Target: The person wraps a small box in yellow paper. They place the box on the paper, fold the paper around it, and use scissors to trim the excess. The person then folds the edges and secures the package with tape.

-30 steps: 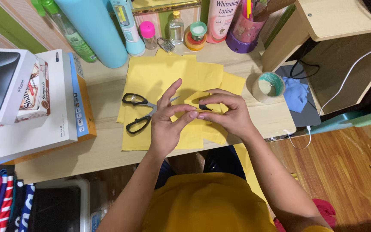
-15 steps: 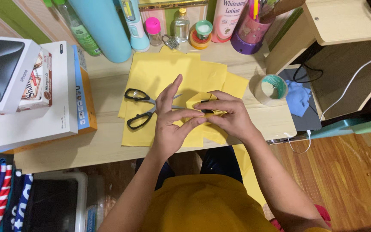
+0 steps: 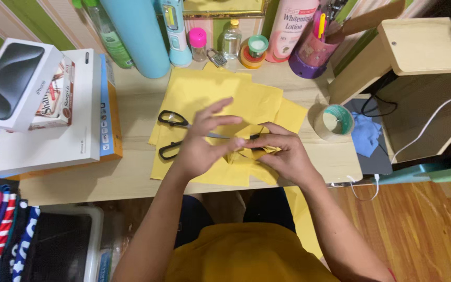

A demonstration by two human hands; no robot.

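left hand (image 3: pixel 200 146) grip pinching folded yellow paper (image 3: pixel 247 150) | right hand (image 3: pixel 283 154) grip pinching it too | paper long way left-right | scissors (image 3: pixel 181 133) flat on counter (image 3: pixel 131 177), handles left, blades pointing right

Before my hands: matt yellow paper sheets (image 3: pixel 212 89), pale smooth wood-grain desk top (image 3: pixel 131 177), glossy black-plastic-handled metal scissors (image 3: pixel 172 120).
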